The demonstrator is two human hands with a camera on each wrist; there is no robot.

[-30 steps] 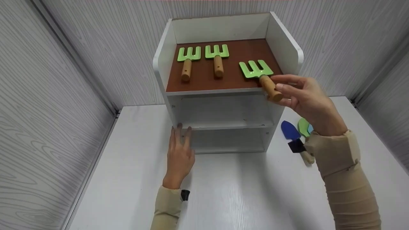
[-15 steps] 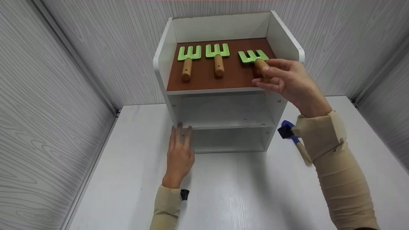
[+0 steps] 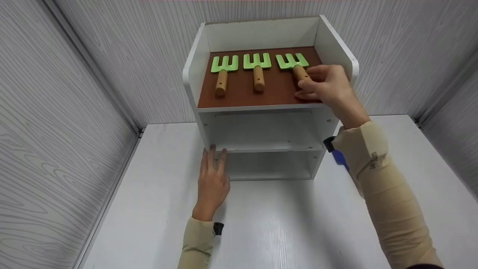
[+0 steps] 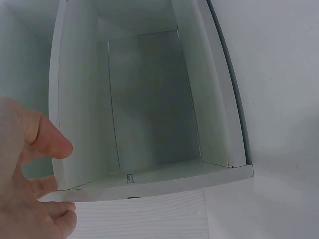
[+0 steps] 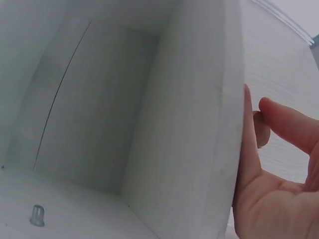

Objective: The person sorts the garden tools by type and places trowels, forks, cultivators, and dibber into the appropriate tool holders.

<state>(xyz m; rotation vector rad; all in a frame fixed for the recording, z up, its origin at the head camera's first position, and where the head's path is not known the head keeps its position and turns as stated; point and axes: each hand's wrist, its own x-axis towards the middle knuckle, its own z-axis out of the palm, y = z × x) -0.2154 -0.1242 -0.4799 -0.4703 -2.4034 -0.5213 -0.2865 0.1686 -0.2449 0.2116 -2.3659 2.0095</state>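
Three green hand forks with wooden handles lie side by side on the brown top of a small white shelf unit (image 3: 261, 109). The left fork (image 3: 222, 80) and the middle fork (image 3: 258, 76) point straight back. At the right, my right hand (image 3: 330, 87) holds the third hand fork (image 3: 292, 61) by its handle, close over the brown surface and slightly turned. In the right wrist view only the end of that wooden handle (image 5: 261, 129) shows by the thumb. My left hand (image 3: 213, 183) rests at the unit's left front edge, thumb and fingers around the shelf board's corner in the left wrist view.
Two white compartments, the upper (image 3: 265, 130) and the lower (image 3: 267, 164), lie below the brown top. Raised side walls (image 3: 338, 46) flank the forks. A blue trowel (image 3: 339, 157) lies on the white table right of the unit, partly hidden by my right sleeve.
My right hand has carried the third fork back and slightly left from the front edge, lowering and straightening it beside the others. The left hand keeps its place.
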